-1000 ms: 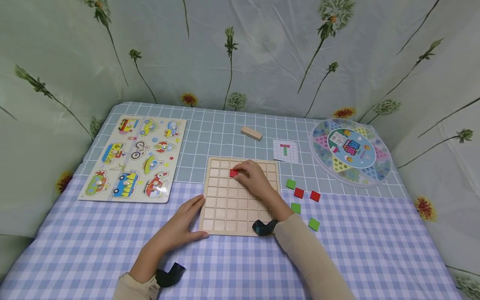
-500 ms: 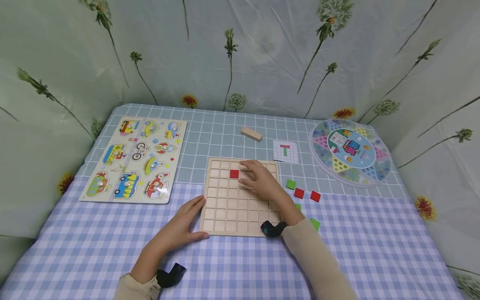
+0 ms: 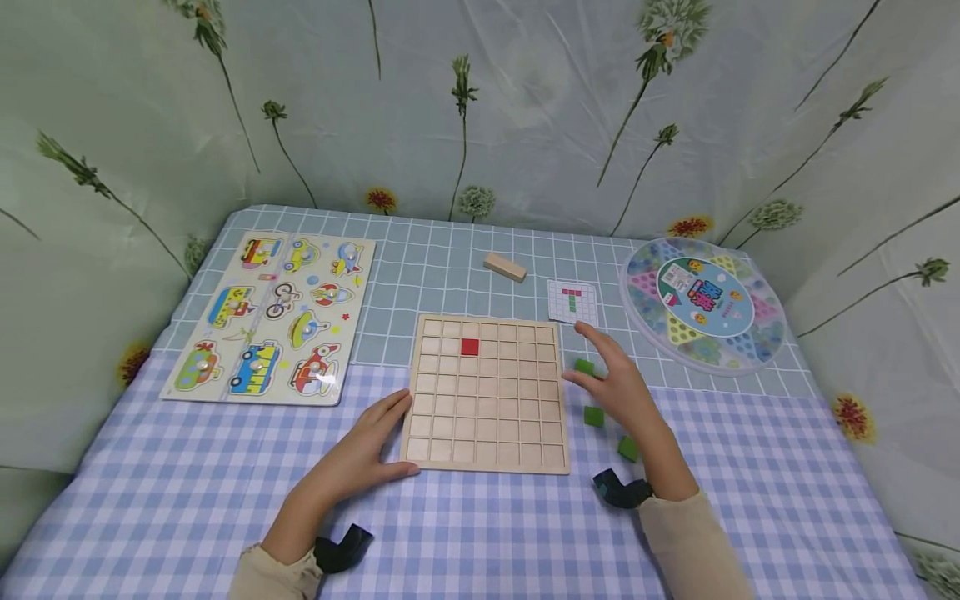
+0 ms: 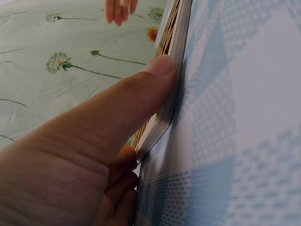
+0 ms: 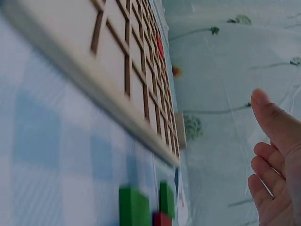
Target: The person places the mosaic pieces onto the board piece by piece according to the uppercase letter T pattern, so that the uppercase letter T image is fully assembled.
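A wooden grid board point(image 3: 487, 410) lies mid-table with a single red square tile point(image 3: 469, 347) in an upper cell. My left hand point(image 3: 367, 442) rests against the board's left side, its thumb at the near left corner, as the left wrist view also shows. Fingers apart and holding nothing, my right hand point(image 3: 618, 385) hovers just right of the board. Around and below it lie a green tile point(image 3: 584, 367), a second green tile point(image 3: 593, 416) and a third green tile point(image 3: 628, 448). The right wrist view shows part of a loose red tile point(image 5: 161, 219); the hand hides it in the head view.
A card point(image 3: 573, 302) with a red and green T pattern lies behind the board, near a wooden block point(image 3: 505, 267). A vehicle peg puzzle point(image 3: 270, 321) lies at left. A round star-patterned game box point(image 3: 705, 304) sits at back right. Checked cloth point(image 3: 480, 533) covers the front.
My right hand let go of the red tile, leaving it in its cell, and moved right off the board to above the loose tiles. My left hand stayed at the board's edge.
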A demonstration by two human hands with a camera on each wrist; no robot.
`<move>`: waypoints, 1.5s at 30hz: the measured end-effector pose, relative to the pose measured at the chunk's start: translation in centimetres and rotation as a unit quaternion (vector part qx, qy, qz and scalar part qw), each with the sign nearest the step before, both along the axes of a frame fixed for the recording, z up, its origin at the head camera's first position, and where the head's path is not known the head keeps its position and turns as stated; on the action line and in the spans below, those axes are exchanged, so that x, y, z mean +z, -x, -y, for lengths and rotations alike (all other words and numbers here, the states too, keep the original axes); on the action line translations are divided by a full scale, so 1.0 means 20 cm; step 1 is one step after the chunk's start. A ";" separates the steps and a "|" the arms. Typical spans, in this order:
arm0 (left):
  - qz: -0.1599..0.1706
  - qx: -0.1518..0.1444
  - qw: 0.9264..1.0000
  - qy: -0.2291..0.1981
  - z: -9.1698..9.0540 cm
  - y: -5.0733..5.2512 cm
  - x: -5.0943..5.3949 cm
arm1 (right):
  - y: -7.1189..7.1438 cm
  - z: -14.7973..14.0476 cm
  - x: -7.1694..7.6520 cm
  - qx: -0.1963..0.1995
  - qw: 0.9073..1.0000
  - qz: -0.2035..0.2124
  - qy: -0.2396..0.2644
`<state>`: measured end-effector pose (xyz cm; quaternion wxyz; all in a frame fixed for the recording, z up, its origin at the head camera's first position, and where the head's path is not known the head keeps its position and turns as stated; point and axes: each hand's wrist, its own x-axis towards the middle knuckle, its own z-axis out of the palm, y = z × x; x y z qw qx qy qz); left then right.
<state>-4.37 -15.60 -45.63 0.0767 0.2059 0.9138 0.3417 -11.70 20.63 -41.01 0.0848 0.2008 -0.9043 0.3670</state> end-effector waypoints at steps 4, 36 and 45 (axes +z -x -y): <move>-0.002 -0.001 1.000 -0.001 0.00 0.00 0.00 | -0.04 -0.09 -0.03 -0.028 0.999 0.025 0.014; 0.002 0.001 1.000 0.001 0.00 0.00 0.01 | -0.06 -0.23 -0.21 -0.096 0.983 0.148 -0.051; 0.004 0.001 1.000 0.002 0.00 0.00 0.01 | -0.06 -0.24 -0.22 -0.093 0.986 0.129 -0.059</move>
